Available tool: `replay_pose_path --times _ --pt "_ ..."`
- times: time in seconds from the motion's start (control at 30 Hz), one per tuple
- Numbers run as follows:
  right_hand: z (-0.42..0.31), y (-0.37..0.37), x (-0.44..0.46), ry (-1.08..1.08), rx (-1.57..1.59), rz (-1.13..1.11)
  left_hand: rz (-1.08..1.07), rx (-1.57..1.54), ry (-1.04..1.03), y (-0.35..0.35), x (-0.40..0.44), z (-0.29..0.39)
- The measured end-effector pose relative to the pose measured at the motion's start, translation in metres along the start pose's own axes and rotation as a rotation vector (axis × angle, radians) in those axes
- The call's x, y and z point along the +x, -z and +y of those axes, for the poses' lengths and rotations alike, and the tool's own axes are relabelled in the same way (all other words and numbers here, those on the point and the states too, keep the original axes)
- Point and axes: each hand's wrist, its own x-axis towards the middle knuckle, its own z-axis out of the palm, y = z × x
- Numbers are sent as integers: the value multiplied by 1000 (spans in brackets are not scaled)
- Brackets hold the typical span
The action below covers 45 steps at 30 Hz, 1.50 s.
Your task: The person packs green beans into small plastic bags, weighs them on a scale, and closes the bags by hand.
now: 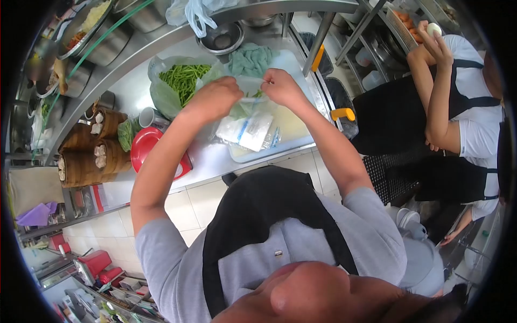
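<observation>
My left hand (218, 98) and my right hand (281, 86) are both closed in a pinch at the upper edge of a clear plastic bag (246, 110). A few green pieces show inside this bag, between my hands. Beside my left hand, a larger clear bag (158, 92) stands full of cut green beans (186, 81). Under the small bag, a flat pack of white plastic bags (250, 132) lies partly over the pale cutting board (296, 121). A green cloth (250, 59) is bunched just beyond my hands.
A metal bowl (222, 39) sits at the back. On the left are a red scale (145, 145), a white cup (151, 117) and several bamboo steamers (110, 159). A metal shelf edge (258, 9) crosses above. To the right, a co-worker's raised hand (439, 47) holds a white round item.
</observation>
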Motion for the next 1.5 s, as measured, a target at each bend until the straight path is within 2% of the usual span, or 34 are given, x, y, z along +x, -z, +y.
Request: replay_pose_path --times 0.03,0.07,0.13,0.23,0.27,0.33,0.4,0.47,0.53,0.63,0.73,0.83,0.93,1.03,1.2,1.23,1.27,1.37,1.4,1.47,1.5 --pt "-10 5 -1 -6 -87 -9 162 -41 6 6 -3 -1" --pt "-16 4 -9 -31 -164 -26 143 -48 4 1 -5 -3" --pt "-21 5 -20 -48 -164 -41 130 185 -254 -4 -3 -7" --pt "-17 10 -7 36 -281 -62 256 219 -138 -1 -11 -11" --pt "-13 5 -13 91 -374 -83 240 210 -144 -9 -18 -9" --pt "-19 8 -16 72 -354 -47 123 272 -243 -13 -19 -12" --pt "-18 8 -16 44 -325 -27 140 258 -182 -14 -21 -12" --pt "-9 4 -20 96 -463 -150 138 232 -135 -19 -33 -4" --pt "-30 20 -18 112 -446 -88 236 231 -92 -17 -34 -7" --pt "-19 4 -37 98 -453 -111 200 236 -147 -32 -42 -9" --pt "-34 16 -24 128 -511 -152 274 224 -99 -34 -49 -2" --pt "-23 1 -34 104 -485 -191 129 242 -84 -48 -52 1" --pt "-39 7 -19 113 -542 -193 240 163 7 -35 -54 -6" --pt "-43 -4 -14 103 -641 -216 177 165 60 -60 -55 5" --pt "-20 -31 9 119 -820 -316 79 15 -3 -70 -58 6" --pt "-25 -26 10 55 -813 -359 45 -14 -19 -70 -61 6" --pt "-30 -23 11 -2 -807 -407 49 -10 -5 -71 -62 6" --pt "-25 -33 19 26 -775 -382 120 -39 60 -67 -71 9" --pt "-29 -39 21 74 -782 -399 134 -63 77 -69 -72 10" --pt "-37 -48 19 18 -763 -467 162 -84 147 -76 -78 11" --pt "-35 -54 19 61 -776 -490 115 -75 176 -84 -82 12"
